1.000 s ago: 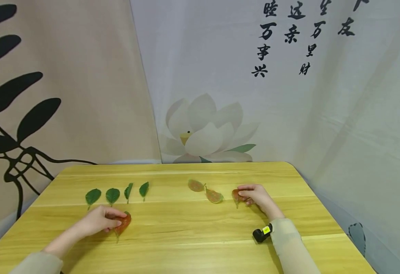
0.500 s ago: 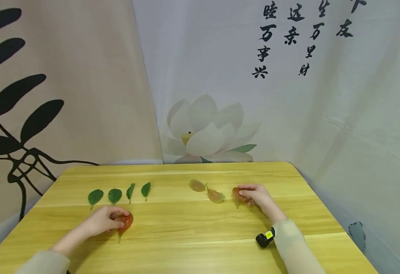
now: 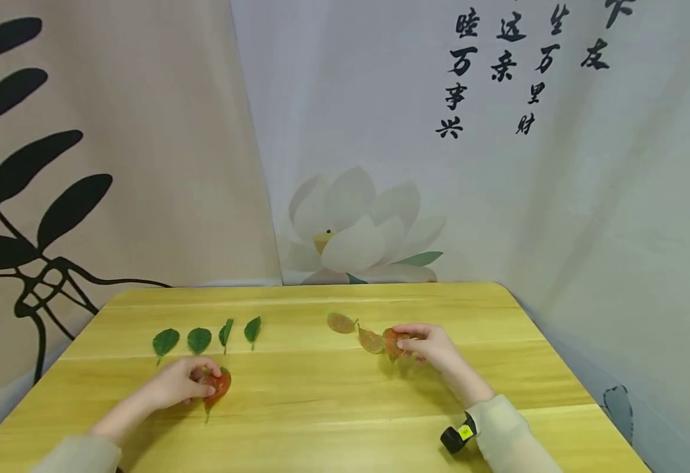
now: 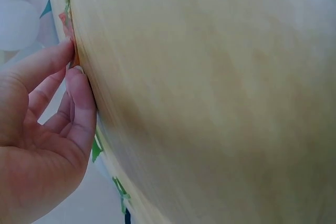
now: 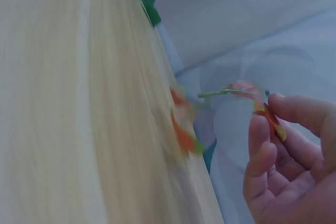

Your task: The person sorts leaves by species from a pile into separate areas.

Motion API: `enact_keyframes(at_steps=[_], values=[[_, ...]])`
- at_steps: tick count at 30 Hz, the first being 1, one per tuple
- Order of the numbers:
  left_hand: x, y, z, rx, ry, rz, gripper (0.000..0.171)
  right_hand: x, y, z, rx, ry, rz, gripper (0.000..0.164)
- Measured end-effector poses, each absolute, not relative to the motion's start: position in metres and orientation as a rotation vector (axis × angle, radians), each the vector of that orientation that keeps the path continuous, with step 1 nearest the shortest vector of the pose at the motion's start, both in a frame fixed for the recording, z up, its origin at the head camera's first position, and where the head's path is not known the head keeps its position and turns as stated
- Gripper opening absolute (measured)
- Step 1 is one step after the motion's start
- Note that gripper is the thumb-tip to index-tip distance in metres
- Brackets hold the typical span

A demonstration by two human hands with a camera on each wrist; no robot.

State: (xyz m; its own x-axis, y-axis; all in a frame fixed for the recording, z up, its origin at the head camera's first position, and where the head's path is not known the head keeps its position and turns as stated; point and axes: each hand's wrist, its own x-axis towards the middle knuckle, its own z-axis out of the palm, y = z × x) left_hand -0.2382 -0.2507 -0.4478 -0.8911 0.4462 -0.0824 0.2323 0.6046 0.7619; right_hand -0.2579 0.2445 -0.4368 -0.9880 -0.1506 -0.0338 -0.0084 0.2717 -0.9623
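Pinches one red leaf (image 3: 221, 386) in left hand (image 3: 178, 383) and second red leaf (image 3: 391, 343) in right hand (image 3: 431, 345), edgewise, stems hanging free, presumably to suit such thinness.

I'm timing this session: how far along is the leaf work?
Laid out, so probably done: four green leaves in a row and two paler reddish leaves on the table. In hand: a red leaf pinched by the left hand, and a second red leaf held off the table by the right hand. Remaining, as far as I can judge: releasing those two in their places.
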Motion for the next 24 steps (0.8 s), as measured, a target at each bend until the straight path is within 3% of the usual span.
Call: enact_keyframes(at_steps=[14, 24], values=[[-0.239, -0.257, -0.444, 0.539, 2.527, 1.178, 0.025, -0.235, 0.157, -0.404, -0.415, 2.261, -1.827, 0.031], [-0.241, -0.247, -0.442, 0.532, 2.544, 1.154, 0.026, -0.238, 0.103, -0.421, -0.475, 2.215, -1.790, 0.027]])
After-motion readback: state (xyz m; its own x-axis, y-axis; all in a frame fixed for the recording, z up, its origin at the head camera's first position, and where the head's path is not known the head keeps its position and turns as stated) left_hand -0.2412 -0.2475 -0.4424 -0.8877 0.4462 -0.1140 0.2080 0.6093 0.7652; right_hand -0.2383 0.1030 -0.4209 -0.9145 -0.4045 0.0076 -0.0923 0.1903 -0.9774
